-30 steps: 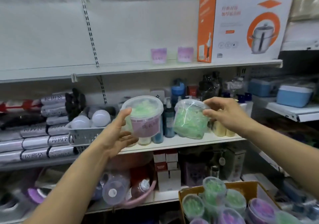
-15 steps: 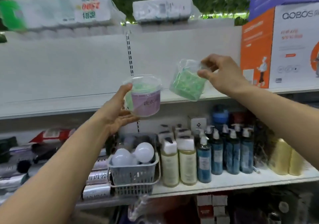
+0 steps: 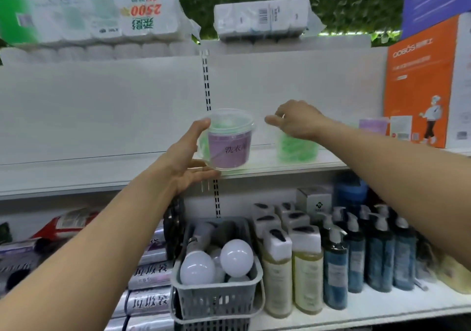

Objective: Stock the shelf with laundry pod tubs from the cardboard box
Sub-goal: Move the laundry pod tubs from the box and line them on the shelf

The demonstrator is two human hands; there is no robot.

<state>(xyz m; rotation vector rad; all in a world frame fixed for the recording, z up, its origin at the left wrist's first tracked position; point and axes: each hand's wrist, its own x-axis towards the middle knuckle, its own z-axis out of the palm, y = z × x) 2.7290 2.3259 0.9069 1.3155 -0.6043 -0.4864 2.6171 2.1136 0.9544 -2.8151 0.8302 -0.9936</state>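
Laundry pod tub (image 3: 229,142) with a purple label sits at the shelf (image 3: 262,163) edge, left hand (image 3: 190,161) fingers curled around it; right hand (image 3: 297,121) fingers pinch a second green-filled tub (image 3: 297,149) standing on the shelf.

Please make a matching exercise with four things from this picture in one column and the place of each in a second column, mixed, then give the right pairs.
Things:
1. purple-label tub
2. green tub
3. light bulbs
4. orange box

Places:
A. in the grey basket
B. under the right hand, on the shelf
C. far right of that shelf
D. in the left hand

Pairs: 1-D, 2-B, 3-A, 4-C
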